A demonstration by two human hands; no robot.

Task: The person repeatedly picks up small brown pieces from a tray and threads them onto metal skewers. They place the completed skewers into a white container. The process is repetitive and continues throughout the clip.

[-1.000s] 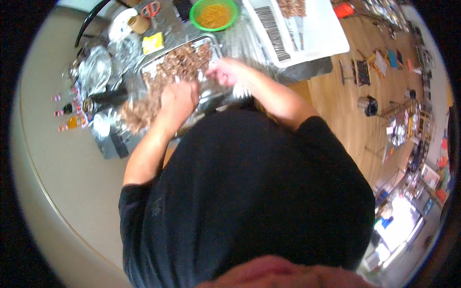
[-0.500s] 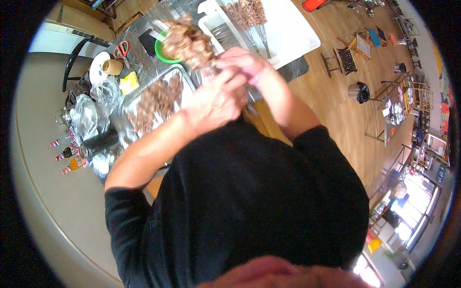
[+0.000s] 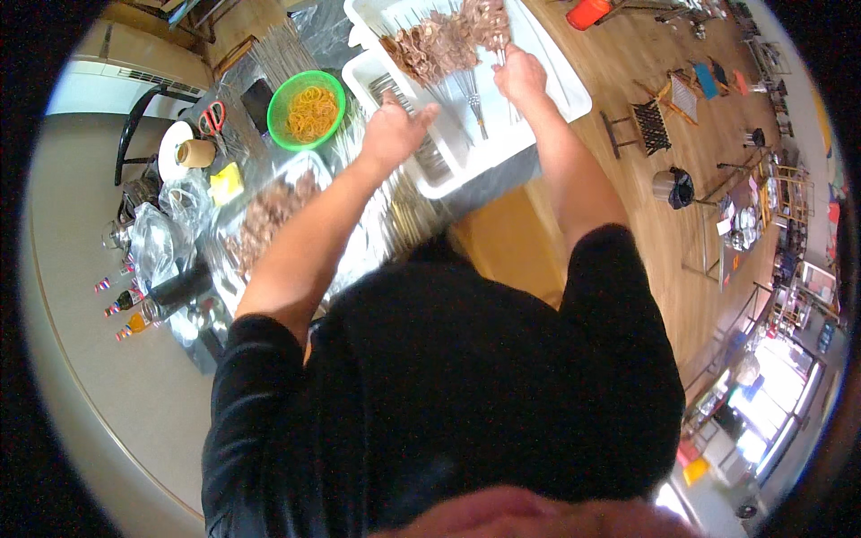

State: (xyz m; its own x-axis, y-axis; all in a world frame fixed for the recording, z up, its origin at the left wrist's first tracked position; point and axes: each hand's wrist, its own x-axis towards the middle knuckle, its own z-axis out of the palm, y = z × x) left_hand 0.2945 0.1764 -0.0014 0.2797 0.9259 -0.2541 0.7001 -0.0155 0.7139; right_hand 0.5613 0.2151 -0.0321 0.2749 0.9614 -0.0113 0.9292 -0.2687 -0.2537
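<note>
Our hands have moved up from the foil tray [image 3: 269, 220] to the white tray [image 3: 547, 90] at the table's far edge; right hand [image 3: 520, 73] pinches meat skewers [image 3: 448, 40], left hand [image 3: 395, 130] rests open beside them

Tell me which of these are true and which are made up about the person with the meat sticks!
1. The right hand is at the skewers of meat over the white tray. True.
2. The green bowl holds water. False: it holds orange-yellow rubber bands.
3. The left hand rests on the scissors. False: it is by the white tray; the scissors lie far to its left.
4. A foil tray of brown meat sits left of the left forearm. True.
</note>
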